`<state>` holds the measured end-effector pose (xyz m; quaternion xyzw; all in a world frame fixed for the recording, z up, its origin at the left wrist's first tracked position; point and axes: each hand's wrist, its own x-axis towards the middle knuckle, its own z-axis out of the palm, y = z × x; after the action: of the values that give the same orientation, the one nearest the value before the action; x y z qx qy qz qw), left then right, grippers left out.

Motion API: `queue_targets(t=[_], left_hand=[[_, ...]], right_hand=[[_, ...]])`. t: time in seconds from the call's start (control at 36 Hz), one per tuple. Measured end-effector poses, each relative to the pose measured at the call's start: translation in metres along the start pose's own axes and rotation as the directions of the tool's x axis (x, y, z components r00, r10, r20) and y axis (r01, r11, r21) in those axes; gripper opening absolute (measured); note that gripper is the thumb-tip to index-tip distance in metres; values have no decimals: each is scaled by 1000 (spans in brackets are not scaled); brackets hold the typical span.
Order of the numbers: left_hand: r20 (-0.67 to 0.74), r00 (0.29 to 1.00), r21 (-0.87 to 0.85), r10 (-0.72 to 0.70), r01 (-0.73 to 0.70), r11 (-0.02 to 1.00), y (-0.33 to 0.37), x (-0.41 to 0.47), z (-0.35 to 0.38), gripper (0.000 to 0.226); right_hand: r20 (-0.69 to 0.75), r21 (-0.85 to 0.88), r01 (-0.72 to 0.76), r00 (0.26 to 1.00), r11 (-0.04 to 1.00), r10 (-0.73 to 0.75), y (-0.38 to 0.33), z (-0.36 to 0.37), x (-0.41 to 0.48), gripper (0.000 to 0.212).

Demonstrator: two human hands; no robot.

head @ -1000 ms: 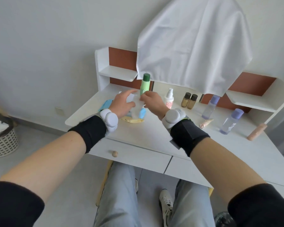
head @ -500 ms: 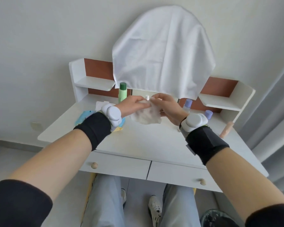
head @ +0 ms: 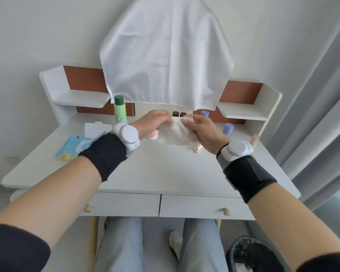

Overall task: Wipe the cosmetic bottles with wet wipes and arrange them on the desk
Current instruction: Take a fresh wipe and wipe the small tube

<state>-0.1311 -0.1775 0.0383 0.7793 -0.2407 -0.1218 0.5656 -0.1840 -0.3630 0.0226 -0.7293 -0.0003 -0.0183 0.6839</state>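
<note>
Here, in the head view, we hold a white wet wipe point(head: 176, 134) spread above the desk point(head: 155, 169), our left hand point(head: 151, 124) and right hand point(head: 204, 132) each pinching its upper edge with curled fingers, while the green bottle point(head: 119, 109) stands upright at the back left and a purple-capped bottle point(head: 228, 128) stands beside our right hand.

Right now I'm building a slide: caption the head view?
Left hand and right hand hold a wet wipe above the desk.
</note>
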Motion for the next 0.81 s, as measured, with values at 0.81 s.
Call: queue_targets(t=[0.81], left_hand=[[-184,982,-365,-37,-33,931,-2,10,29,28]], right_hand=[[-457,-297,273,800,915,-388,18,25,2,25]])
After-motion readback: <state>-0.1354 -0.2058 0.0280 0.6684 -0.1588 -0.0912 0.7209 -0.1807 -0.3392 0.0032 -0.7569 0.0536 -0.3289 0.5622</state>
